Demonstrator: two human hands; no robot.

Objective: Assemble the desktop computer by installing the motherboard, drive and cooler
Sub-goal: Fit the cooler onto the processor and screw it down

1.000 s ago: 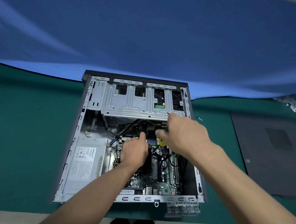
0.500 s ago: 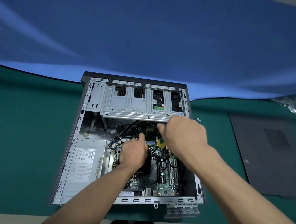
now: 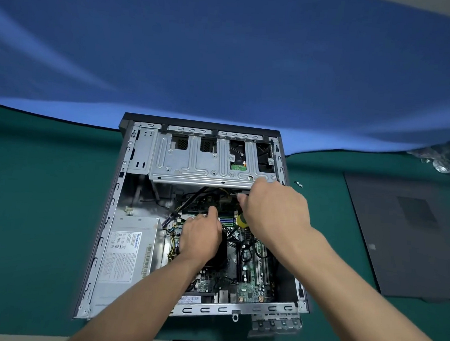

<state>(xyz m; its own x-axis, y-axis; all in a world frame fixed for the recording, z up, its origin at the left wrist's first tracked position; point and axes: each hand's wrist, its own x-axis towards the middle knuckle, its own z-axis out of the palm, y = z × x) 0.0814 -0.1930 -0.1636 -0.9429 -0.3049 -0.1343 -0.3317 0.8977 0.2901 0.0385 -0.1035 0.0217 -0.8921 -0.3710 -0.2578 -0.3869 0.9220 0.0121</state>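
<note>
The open grey steel computer case (image 3: 101, 241) lies flat on the green table mat (image 3: 37, 198). The green motherboard (image 3: 248, 282) is seated inside the case. The left hand (image 3: 201, 237) rests palm-down on the black cooler (image 3: 220, 251), fingers curled; whether it grips cannot be told. The right hand (image 3: 274, 215) is closed around a yellow-handled screwdriver (image 3: 241, 221), just right of the left hand and directly below the silver drive cage (image 3: 208, 166).

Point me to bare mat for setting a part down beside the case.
Free: wide green mat left of the case. Narrower strip between case and dark side panel, with small screws at its far end. Inside the case is crowded: both hands, cables, motherboard.
</note>
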